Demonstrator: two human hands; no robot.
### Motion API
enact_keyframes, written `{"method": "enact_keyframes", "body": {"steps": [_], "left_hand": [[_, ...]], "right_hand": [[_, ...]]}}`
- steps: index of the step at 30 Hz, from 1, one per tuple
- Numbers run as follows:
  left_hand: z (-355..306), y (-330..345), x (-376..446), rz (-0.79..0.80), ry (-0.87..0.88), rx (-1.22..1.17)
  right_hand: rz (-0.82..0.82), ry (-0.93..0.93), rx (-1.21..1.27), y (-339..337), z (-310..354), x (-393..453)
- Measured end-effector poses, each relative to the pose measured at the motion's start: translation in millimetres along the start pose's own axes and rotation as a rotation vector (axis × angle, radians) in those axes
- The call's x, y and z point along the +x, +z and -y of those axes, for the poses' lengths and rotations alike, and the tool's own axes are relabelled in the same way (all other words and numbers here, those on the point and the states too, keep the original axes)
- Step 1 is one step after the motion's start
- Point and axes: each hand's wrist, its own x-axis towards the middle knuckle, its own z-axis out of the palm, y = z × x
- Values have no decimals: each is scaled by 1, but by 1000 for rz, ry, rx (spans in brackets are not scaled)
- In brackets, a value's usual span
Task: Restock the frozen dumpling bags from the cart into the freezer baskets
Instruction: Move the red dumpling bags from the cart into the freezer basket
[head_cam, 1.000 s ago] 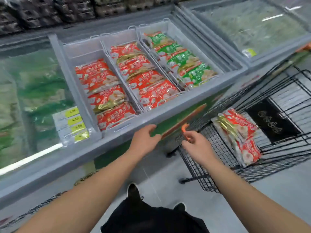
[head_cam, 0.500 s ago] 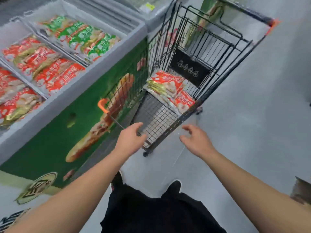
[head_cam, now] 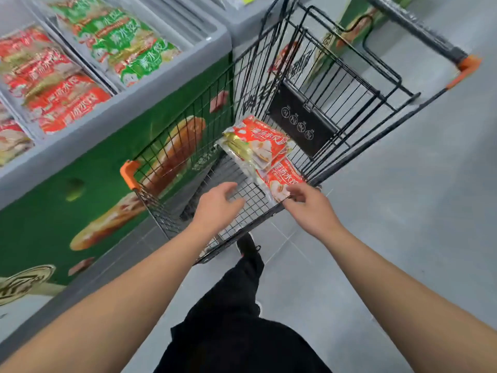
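We reach into the black wire cart (head_cam: 317,84) over its near rim, which runs between our wrists; its orange corner cap (head_cam: 128,174) sits just beside the green front of the freezer (head_cam: 88,168), while open grey floor (head_cam: 403,211) lies to the right. Our right hand (head_cam: 313,207) pinches the near edge of the lower red dumpling bag (head_cam: 282,181) between thumb and curled fingers (head_cam: 293,193). Our left hand (head_cam: 217,204) hovers over the bare mesh floor of the cart, fingers loosely spread and holding nothing. A second glossy, crinkled red bag (head_cam: 258,144) lies partly over the first, against the right side wall. In the freezer, pale plastic baskets (head_cam: 115,88) hold rows of flat red bags (head_cam: 64,103) and green bags (head_cam: 126,47).
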Motion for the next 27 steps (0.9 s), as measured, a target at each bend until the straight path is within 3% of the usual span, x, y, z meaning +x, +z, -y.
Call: {"method": "enact_keyframes", "body": {"steps": [6,13,27], "left_hand": [[-15,6,82,20,-136,-198],[-19,26,155,20,-280,-268],[-4,101,308,-45,-636,-494]], "right_hand": [[69,64,-10,-21,15,95],[225,160,-63,-9,18,190],[341,431,24,53,-47,355]]}}
